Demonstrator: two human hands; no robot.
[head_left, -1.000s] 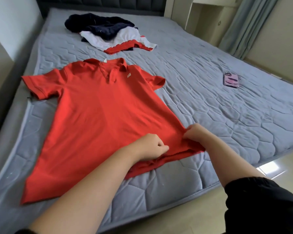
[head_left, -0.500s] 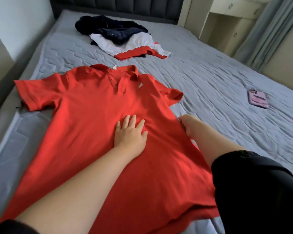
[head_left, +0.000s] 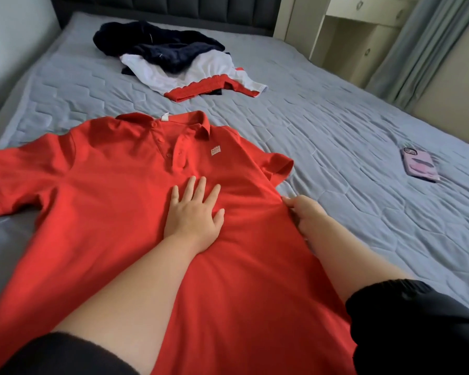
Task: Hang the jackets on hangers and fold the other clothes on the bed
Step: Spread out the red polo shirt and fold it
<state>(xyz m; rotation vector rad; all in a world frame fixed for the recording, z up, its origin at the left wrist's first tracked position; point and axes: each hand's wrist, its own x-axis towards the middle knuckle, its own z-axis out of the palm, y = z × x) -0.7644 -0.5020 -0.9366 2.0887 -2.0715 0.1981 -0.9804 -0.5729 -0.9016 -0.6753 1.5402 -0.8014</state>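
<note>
Fingers [head_left: 201,186] of the left hand [head_left: 194,215] are seen straight and spread, pressed flat on the chest of the red polo shirt [head_left: 106,212], just below the button placket; nothing is gripped by them. That arm is covered above the forearm by a black sleeve [head_left: 65,353]. The shirt is laid face up on the bed [head_left: 336,125], collar toward the headboard [head_left: 173,9], hem toward the person, with one short sleeve stretched out to the picture's left edge. A small white label is sewn on the chest, right of the placket. Beyond the collar, apart from the shirt, a pile of clothes is heaped: a dark navy garment [head_left: 160,47] is lying on a white garment with red trim [head_left: 209,74]. The right hand [head_left: 307,216] is placed at the shirt's right side edge, just below the other short sleeve, which is slightly bunched. Its fingers [head_left: 289,202] are curled down against the fabric edge; whether cloth is pinched cannot be told, as the fingertips are hidden. The right forearm is laid along that edge. Farther right, well apart from the shirt, a phone in a purple case [head_left: 420,165] is lying flat on the quilted grey cover. A pale cabinet [head_left: 349,36] and a grey curtain [head_left: 417,50] are seen past the bed's far right corner.
</note>
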